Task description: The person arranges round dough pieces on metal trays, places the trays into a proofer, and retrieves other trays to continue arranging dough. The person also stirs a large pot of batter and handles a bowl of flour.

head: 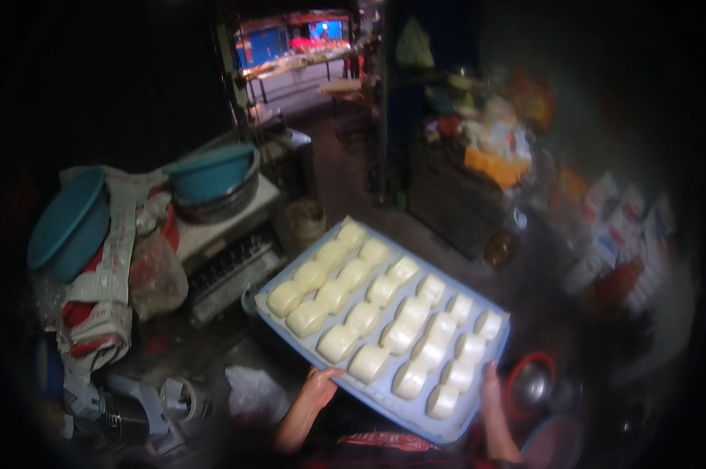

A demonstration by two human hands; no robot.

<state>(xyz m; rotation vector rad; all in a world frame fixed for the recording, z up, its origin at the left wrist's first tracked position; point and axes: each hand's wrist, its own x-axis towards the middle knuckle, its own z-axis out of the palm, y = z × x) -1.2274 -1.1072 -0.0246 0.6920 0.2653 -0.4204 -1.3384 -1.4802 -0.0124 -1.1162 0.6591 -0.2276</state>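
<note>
A light blue rectangular tray point(429, 428), lined with a pale sheet, is held out before me at a slant. Rows of smooth, cream-coloured dough pieces point(367, 363) lie on it, several touching their neighbours. My left hand point(321, 387) grips the tray's near edge at the left, its fingers partly hidden beneath the rim. On the right, my right hand point(492, 390) holds the tray's side near the corner, with the fingers mostly out of sight under it.
Teal plastic basins point(68, 225) and printed sacks point(115, 258) stand at the left. Below lies a white plastic bag point(256, 393). At the right are a red-rimmed metal basin point(530, 384), a dark cabinet point(455, 196) and piled bags point(617, 234). A doorway opens ahead onto a table point(300, 64).
</note>
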